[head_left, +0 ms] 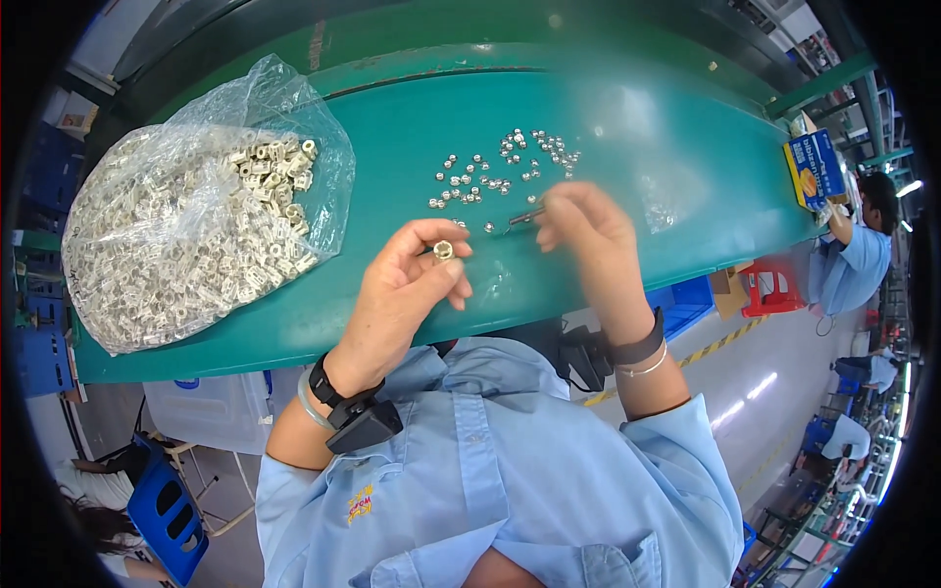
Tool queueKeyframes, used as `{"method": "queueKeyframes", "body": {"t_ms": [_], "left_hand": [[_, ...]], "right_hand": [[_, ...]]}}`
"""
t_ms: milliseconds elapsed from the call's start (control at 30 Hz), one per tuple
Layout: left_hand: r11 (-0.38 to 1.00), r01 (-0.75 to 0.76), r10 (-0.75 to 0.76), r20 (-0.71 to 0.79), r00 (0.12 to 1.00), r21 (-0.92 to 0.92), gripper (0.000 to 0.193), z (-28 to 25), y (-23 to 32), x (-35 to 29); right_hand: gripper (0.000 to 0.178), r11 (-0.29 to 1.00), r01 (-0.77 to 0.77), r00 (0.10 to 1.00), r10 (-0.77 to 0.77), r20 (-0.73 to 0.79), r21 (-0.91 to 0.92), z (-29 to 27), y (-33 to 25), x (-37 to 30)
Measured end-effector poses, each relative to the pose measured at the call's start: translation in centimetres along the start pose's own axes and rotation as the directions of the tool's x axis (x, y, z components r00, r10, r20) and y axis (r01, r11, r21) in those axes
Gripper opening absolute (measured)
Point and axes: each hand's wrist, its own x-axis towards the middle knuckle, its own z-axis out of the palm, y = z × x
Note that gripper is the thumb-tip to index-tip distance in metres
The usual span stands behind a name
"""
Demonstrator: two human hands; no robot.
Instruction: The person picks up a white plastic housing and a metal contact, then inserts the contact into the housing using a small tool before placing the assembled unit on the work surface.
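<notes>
Between the thumb and fingers of my left hand is a small brass-coloured hollow fitting, its round opening facing up. My right hand, slightly blurred, is closed on a thin dark pointed tool; its exact kind cannot be made out. The tool's tip points left toward the fitting, apart from it. Just beyond my hands, several small shiny metal pieces, rounded like beads, lie scattered on the green work surface. A large clear plastic bag full of pale metallic fittings rests to my left.
A blue and yellow box stands at the surface's far right end, beside a person in a light blue shirt. Below the near edge are a red stool, a blue bin and a lidded clear container. A blue chair is at lower left.
</notes>
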Motion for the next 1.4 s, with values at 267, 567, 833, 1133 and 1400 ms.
{"method": "queueKeyframes", "body": {"t_ms": [267,567,833,1133,1400], "left_hand": [[0.946,0.015,-0.024,0.024,0.999,0.324,0.024,1.3,-0.2,1.7],[0.876,-0.111,0.126,0.001,0.992,0.469,0.009,1.3,-1.3,2.4],[-0.113,-0.503,0.449,0.496,0.743,0.857,0.021,1.4,-2.8,2.1],[-0.306,-0.458,0.251,0.535,0.807,0.835,0.022,2.6,-1.8,1.7],[-0.21,-0.515,0.271,0.555,0.786,0.831,0.022,1.4,-1.2,1.9]], "right_hand": [[0.015,0.997,0.0,1.0,0.001,-0.01,0.08,0.9,-0.1,-0.5],[0.014,0.996,0.035,0.999,-0.034,-0.021,0.079,0.6,-0.1,-1.0],[0.015,0.993,0.068,0.995,-0.06,-0.086,0.097,-1.5,0.6,-1.6],[0.015,0.995,0.009,0.997,-0.002,-0.072,0.102,-3.0,1.1,-2.1],[0.01,0.751,0.32,0.938,-0.336,0.083,-0.578,-2.6,1.8,-1.9]]}}
